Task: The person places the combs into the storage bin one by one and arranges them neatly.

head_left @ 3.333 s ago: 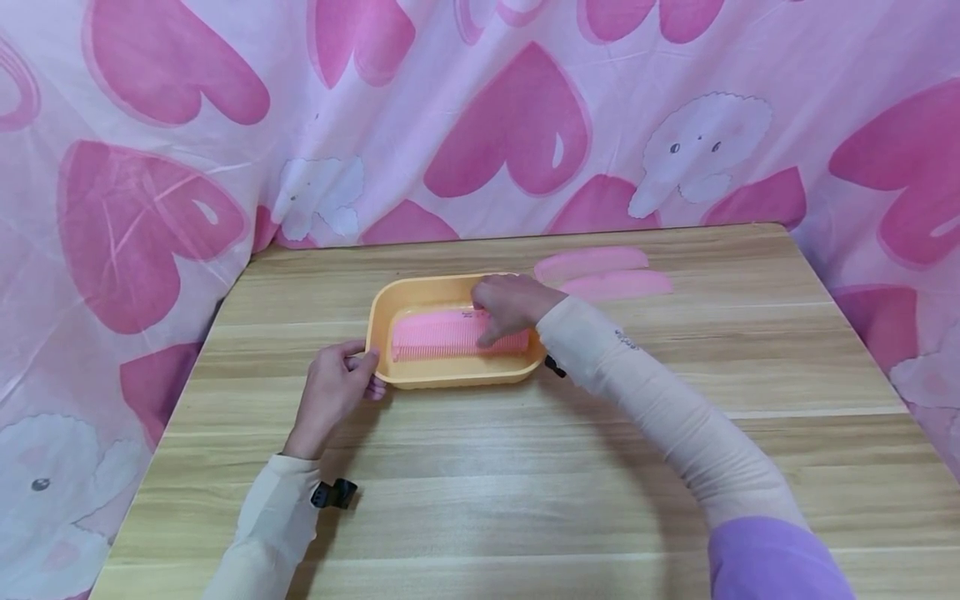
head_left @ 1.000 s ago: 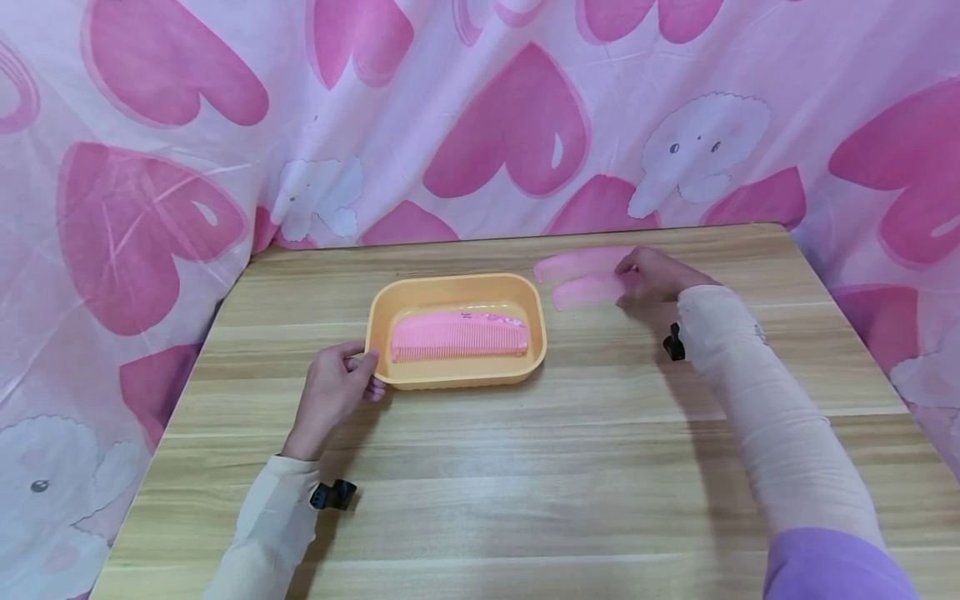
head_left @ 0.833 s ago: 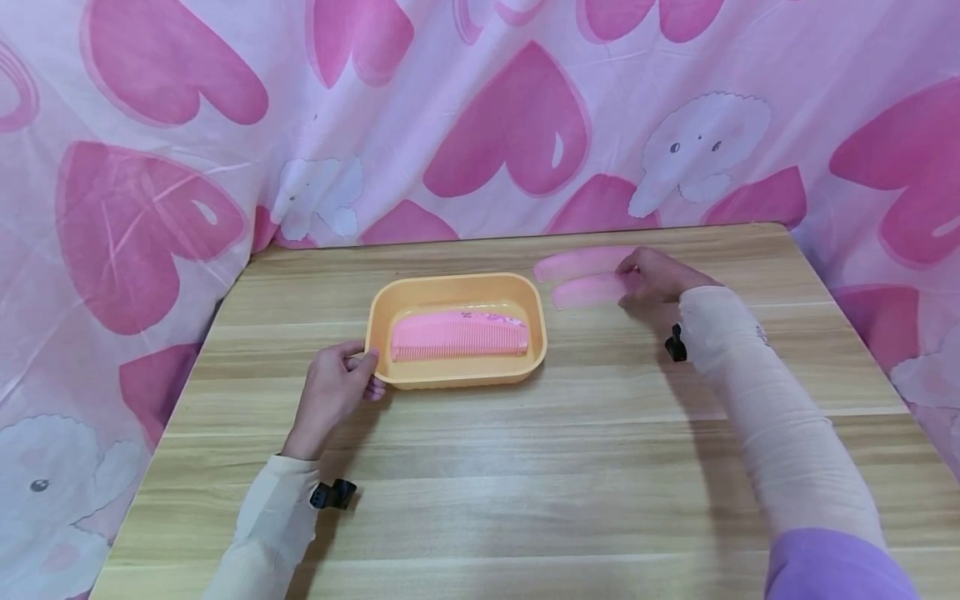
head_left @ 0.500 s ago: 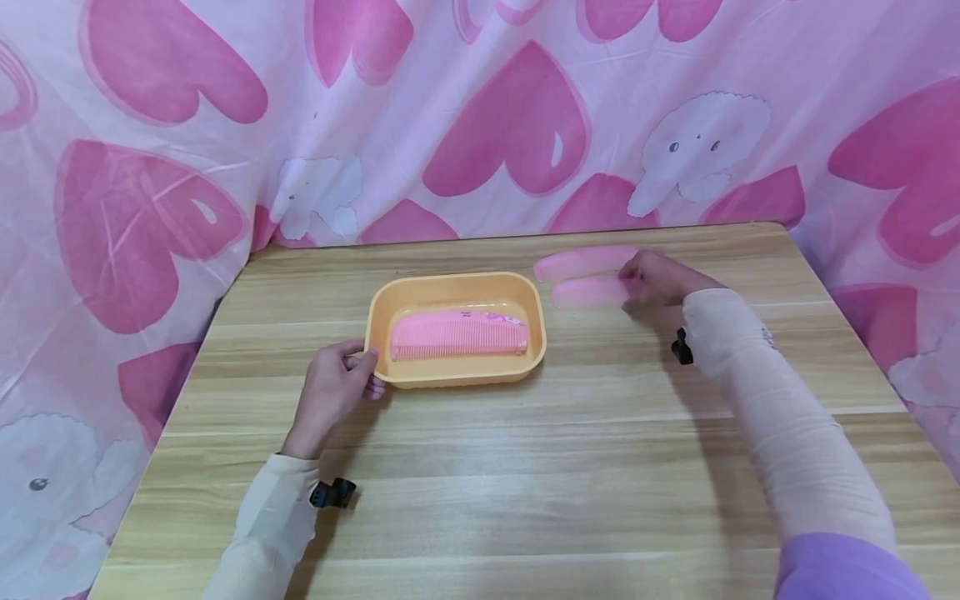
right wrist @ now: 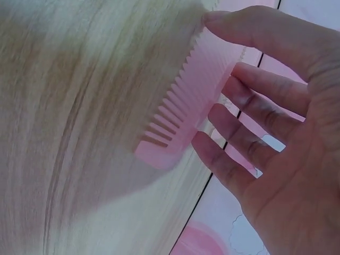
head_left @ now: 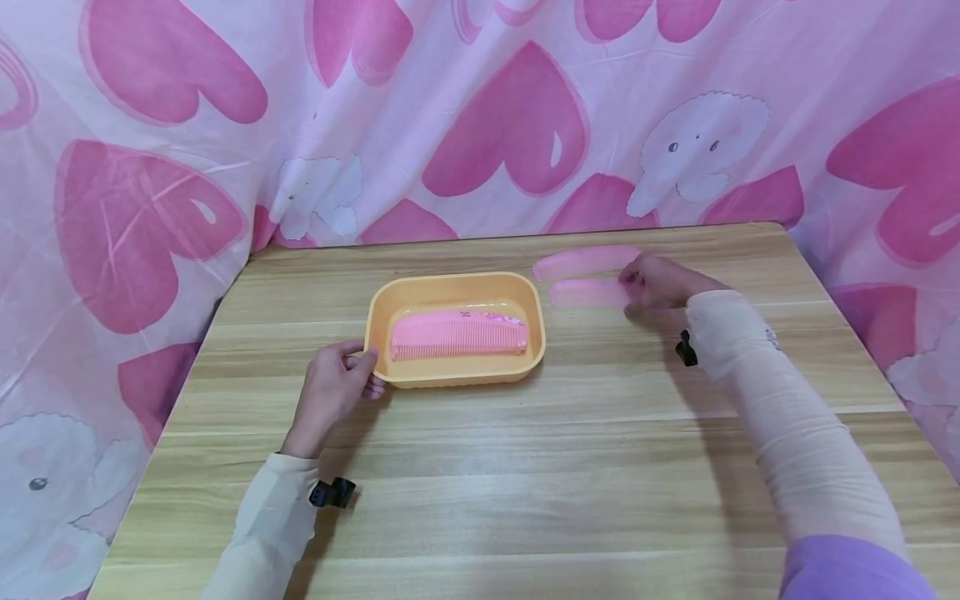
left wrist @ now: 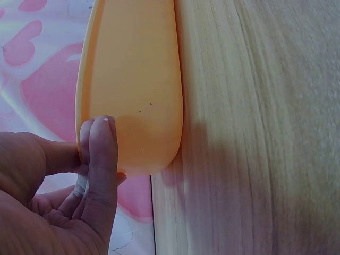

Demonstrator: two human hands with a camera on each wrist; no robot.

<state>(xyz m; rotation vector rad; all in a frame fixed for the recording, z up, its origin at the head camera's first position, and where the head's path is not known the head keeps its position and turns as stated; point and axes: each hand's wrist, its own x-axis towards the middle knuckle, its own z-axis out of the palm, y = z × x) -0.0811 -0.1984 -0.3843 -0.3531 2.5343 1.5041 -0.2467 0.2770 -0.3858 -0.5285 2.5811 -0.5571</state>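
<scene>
An orange tray (head_left: 450, 280) sits mid-table with a bright pink comb (head_left: 457, 335) lying in it. My left hand (head_left: 339, 387) grips the tray's left rim, fingers (left wrist: 101, 154) on the outer wall of the tray (left wrist: 133, 79) and thumb over the edge. At the back right my right hand (head_left: 660, 283) pinches the right end of a pale pink comb (head_left: 588, 293). In the right wrist view the thumb lies along the comb's (right wrist: 196, 90) spine, with the fingers (right wrist: 249, 101) under it. A second pale pink comb (head_left: 581, 261) lies just behind it on the table.
The wooden table (head_left: 525, 467) is backed and flanked by a pink heart-print curtain (head_left: 510, 125), which hangs close to the far, left and right edges. A small black clip sits on each sleeve.
My right hand left the comb in the tray, crossed to the back right and took hold of the nearer pale comb, which has shifted slightly. The left hand has stayed on the tray rim.
</scene>
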